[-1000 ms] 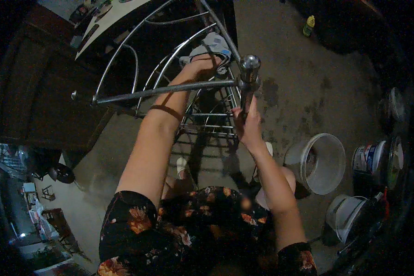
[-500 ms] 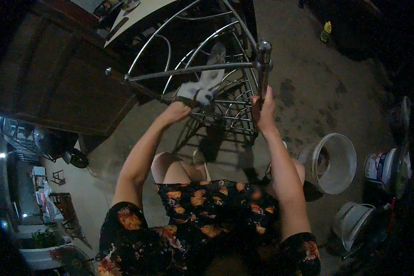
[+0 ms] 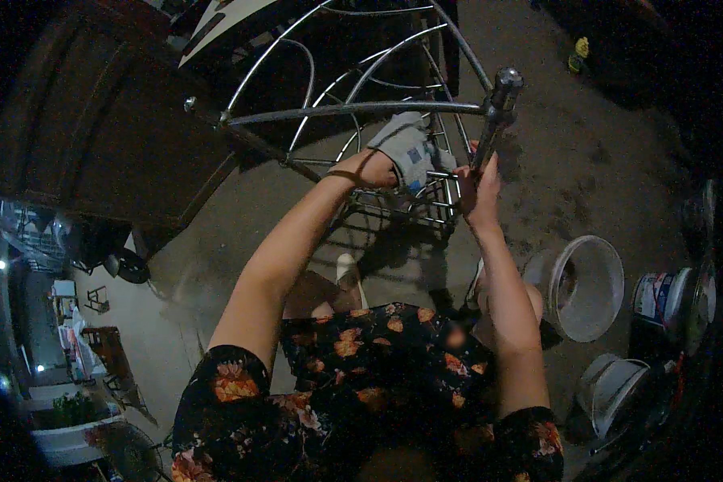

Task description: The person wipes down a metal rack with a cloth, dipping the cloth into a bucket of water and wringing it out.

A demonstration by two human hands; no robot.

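Observation:
A shiny metal tube rack with curved bars and several tiers stands tilted in front of me. My right hand is closed around its thick upright post, just below the rounded knob. My left hand is closed on a pale, crumpled cloth, which lies against the lower crossbar close to my right hand. Part of the cloth covers my left fingers and the bar beneath it.
To the right stand a large pale bucket, a white labelled pail and another bucket. A yellow bottle is on the floor at the far right. A dark wooden panel fills the upper left.
My left hand has moved right along the crossbar with the cloth, toward my right hand. The rack's right post and my right hand have shifted slightly right.

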